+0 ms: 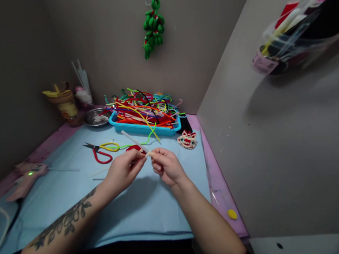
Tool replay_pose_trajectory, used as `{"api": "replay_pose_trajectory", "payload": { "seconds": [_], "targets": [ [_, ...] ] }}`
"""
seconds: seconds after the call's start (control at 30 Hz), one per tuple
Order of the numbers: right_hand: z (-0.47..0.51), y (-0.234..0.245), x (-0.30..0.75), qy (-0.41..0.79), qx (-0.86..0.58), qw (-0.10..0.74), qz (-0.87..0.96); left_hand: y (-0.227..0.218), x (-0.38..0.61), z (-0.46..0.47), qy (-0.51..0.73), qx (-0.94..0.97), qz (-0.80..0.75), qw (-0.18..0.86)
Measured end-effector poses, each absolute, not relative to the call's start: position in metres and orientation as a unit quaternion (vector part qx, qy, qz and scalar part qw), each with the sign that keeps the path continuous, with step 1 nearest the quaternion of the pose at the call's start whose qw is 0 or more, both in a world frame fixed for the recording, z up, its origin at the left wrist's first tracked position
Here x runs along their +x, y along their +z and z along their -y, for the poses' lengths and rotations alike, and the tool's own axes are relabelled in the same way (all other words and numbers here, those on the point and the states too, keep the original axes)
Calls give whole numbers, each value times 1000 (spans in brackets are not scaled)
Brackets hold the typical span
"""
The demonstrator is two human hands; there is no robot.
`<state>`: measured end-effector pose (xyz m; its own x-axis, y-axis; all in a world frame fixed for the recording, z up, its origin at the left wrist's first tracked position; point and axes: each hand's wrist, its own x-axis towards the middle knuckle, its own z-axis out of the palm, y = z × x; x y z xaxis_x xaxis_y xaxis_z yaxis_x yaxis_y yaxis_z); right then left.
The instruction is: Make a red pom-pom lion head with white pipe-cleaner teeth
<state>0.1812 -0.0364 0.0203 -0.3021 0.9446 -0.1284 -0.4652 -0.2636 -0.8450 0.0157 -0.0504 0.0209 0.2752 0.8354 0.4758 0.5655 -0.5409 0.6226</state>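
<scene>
My left hand (125,168) and my right hand (167,165) meet above the middle of the blue cloth, both closed in a pinch. Between their fingertips is a small cream pipe cleaner piece (149,154), mostly covered by the fingers. Just behind my left fingers shows a red fuzzy piece (135,149). A whitish stick (131,138) slants down toward my fingertips; I cannot tell whether it is held or lies behind. Scissors (96,148) with one yellow and one red handle lie spread, left of my left hand. A bright green pipe cleaner (147,143) trails behind my hands.
A blue tray (143,129) heaped with coloured pipe cleaners stands at the back, beside a metal dish (97,118). A cream-and-red face-shaped craft (187,140) lies at right. On the left rests a pink glue gun (28,181) with a cord. A yellow cap (232,214) sits near the right edge.
</scene>
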Motion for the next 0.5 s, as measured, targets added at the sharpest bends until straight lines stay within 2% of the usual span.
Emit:
{"api": "replay_pose_trajectory", "payload": {
  "seconds": [0.23,0.5],
  "targets": [
    [33,16,188,801,-273,415,334,26,13,48,399,772,-430,243],
    [33,17,194,825,-243,336,383,38,5,42,356,836,-378,180]
  ]
}}
